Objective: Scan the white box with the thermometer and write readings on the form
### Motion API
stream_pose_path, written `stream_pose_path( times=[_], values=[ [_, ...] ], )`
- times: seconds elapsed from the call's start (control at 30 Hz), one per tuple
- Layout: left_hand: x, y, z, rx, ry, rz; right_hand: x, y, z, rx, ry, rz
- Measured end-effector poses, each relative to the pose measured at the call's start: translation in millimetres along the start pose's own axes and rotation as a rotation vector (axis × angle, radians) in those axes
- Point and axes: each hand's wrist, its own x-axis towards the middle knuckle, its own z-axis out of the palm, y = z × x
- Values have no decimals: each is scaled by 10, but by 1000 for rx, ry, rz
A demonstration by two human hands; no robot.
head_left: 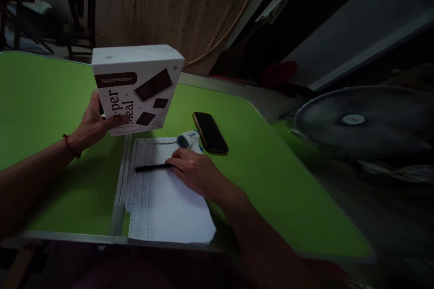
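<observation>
My left hand [98, 119] grips the lower left side of a white carton [142, 88] printed "NutriMotion", its thumb across the front, and holds it tilted above the green table. Fingers of my right hand [190, 169] close on the right end of a black pen [151, 168], which lies level over written sheets of paper [179, 216]. Just beyond that hand is a white handheld device with blue buttons [188, 137], like an infrared thermometer, its lower part hidden by the hand. A dark smartphone [210, 133] lies to its right.
The green folding table [264, 180] has a metal seam [119, 189] left of the papers. A large round fan [366, 122] stands off the table's right side. Behind are a wooden panel [190, 4] and a dark chair [81, 31].
</observation>
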Motion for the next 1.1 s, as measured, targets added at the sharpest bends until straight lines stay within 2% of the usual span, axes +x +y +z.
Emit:
stream_pose_path(
  times=[0.07, 0.17, 0.23, 0.33, 0.4, 0.5, 0.57, 0.63, 0.7, 0.77, 0.83, 0.9, 0.97, 1.1],
  values=[
    [33, -94, -38, 16, 32, 25, -4, -13, 1, -37, -16, -29],
    [88, -222, -102, 43, 3, -4, 1, -34, 1, -86, -47, -54],
    [107, -258, -124, 135, 45, -12, 8, -44, 3, -108, -51, -52],
    [50, -176, -68, 419, 256, 135, 17, -49, 1, -130, -43, -52],
    [-63, -53, 44, 575, 287, 286, 18, -50, -12, -139, -35, -57],
    [-289, 106, 272, 607, 109, 375, 11, -58, -57, -158, 7, -56],
    [-423, 138, 403, 590, -257, 341, 3, -67, -93, -156, 65, -47],
    [-516, 113, 487, 615, -609, 301, -1, -74, -121, -92, 183, -50],
    [-577, 68, 534, 664, -808, 280, 8, -80, -136, 54, 363, -36],
    [-623, 40, 568, 711, -874, 271, 36, -92, -141, 282, 533, 40],
    [-666, 41, 604, 730, -883, 257, 90, -115, -141, 558, 604, 176],
    [-707, 58, 642, 718, -866, 243, 169, -145, -123, 802, 587, 307],
    [-740, 73, 673, 703, -846, 230, 258, -170, -67, 940, 542, 404],
    [-769, 70, 695, 703, -827, 230, 365, -140, 176, 958, 499, 463]
  ],
)
